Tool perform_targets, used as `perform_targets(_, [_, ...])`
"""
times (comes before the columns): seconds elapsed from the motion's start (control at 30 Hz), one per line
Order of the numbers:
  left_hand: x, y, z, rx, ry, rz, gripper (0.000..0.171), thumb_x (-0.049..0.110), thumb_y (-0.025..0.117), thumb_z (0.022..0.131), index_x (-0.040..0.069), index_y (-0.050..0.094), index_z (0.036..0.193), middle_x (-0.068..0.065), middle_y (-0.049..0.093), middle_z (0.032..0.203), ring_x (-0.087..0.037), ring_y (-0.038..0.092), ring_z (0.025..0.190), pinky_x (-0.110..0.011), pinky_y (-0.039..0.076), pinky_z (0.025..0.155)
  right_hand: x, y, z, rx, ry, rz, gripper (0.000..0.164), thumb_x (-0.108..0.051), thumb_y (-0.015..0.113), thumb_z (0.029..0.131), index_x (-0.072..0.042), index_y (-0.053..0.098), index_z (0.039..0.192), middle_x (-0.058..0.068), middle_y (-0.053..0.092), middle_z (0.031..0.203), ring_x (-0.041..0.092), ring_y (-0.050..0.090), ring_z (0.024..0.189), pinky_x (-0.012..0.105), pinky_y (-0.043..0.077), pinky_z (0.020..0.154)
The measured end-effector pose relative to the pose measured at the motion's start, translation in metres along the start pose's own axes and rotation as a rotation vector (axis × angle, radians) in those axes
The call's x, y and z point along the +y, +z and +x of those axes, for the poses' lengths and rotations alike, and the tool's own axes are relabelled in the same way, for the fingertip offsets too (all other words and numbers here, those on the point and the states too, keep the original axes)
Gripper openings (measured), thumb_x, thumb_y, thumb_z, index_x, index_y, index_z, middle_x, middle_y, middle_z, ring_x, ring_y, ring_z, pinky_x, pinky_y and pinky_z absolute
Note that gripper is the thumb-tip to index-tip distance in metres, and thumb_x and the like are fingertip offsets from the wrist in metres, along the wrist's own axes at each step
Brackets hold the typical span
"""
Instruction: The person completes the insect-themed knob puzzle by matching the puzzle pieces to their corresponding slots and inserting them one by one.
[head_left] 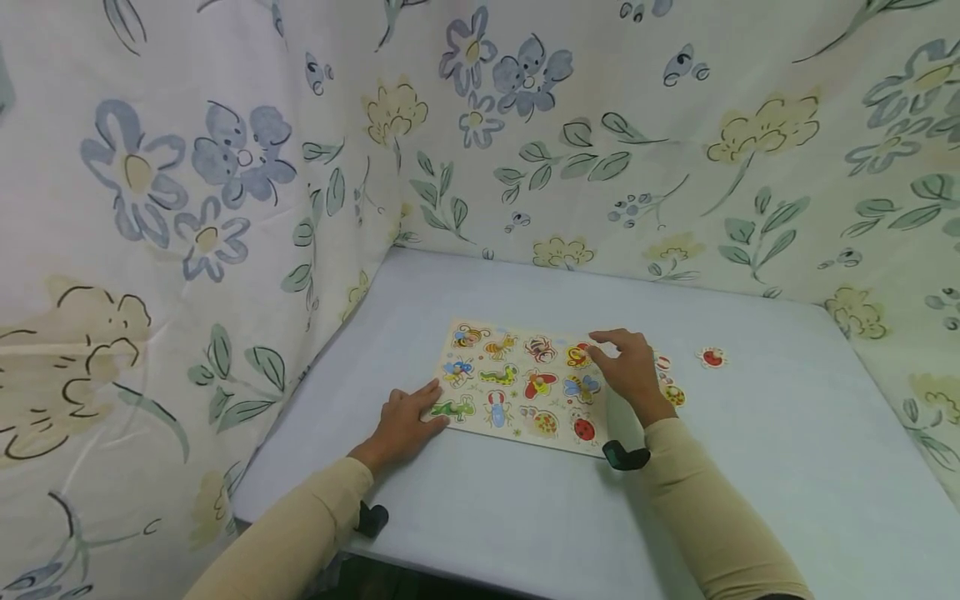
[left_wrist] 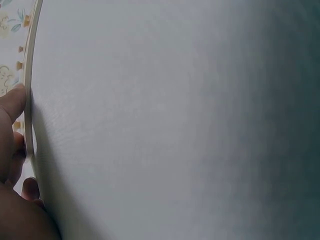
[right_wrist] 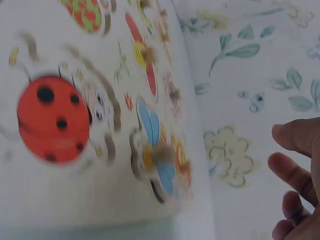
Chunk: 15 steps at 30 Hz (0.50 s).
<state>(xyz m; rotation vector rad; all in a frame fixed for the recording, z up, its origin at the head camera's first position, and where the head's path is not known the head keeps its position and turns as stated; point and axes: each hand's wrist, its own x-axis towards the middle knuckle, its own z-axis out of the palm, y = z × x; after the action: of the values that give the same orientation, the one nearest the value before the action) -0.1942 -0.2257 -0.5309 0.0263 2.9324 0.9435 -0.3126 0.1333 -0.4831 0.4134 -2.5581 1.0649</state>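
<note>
A wooden peg puzzle board [head_left: 555,446] with colourful insect pictures lies on the table. In the right wrist view a red ladybug piece [right_wrist: 52,120] and a blue-winged bee piece [right_wrist: 148,156] show on it, slightly blurred. My left hand [head_left: 405,423] grips the board's near left corner, thumb at the near edge and fingers along the left side; the left wrist view shows the thumb [left_wrist: 15,102] against the edge. Over the board's far right corner is my right hand [head_left: 628,371], thumb and fingers apart. Nothing shows between them in the right wrist view.
A loose red round piece [head_left: 713,357] lies right of the board. Closer in, a spotted piece [head_left: 674,394] and a red-and-white piece [head_left: 662,362] are partly behind the right hand. A floral curtain [head_left: 600,167] borders the white table [head_left: 480,508] at the back and sides.
</note>
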Motion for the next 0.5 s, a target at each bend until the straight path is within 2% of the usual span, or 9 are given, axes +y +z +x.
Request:
perform_targets(0.33, [-0.002,0.001,0.0,0.002,0.015,-0.011,0.064,0.038,0.068,0.089,0.014,0.045,0.144,0.013,0.032,0.152,-0.017,0.032,0.087,-0.036,0.027,0.073,0.039,-0.022,0.005,0.028,0.153,-0.058,0.026,-0.015,0.066,0.092,-0.005,0.07,0.115,0.016,0.065,0.114,0.038,0.051,0.104,0.053,0.04,0.084])
perform_targets(0.5, [-0.002,0.001,0.0,0.01,0.012,-0.009,0.064,0.038,0.069,0.089,0.015,0.046,0.144,0.014,0.033,0.152,-0.017,0.032,0.087,-0.036,0.027,0.073,0.057,-0.026,0.007,0.012,0.259,-0.082,0.029,-0.018,0.062,0.094,-0.004,0.068,0.118,0.018,0.062,0.121,0.039,0.046,0.111,0.056,0.036,0.09])
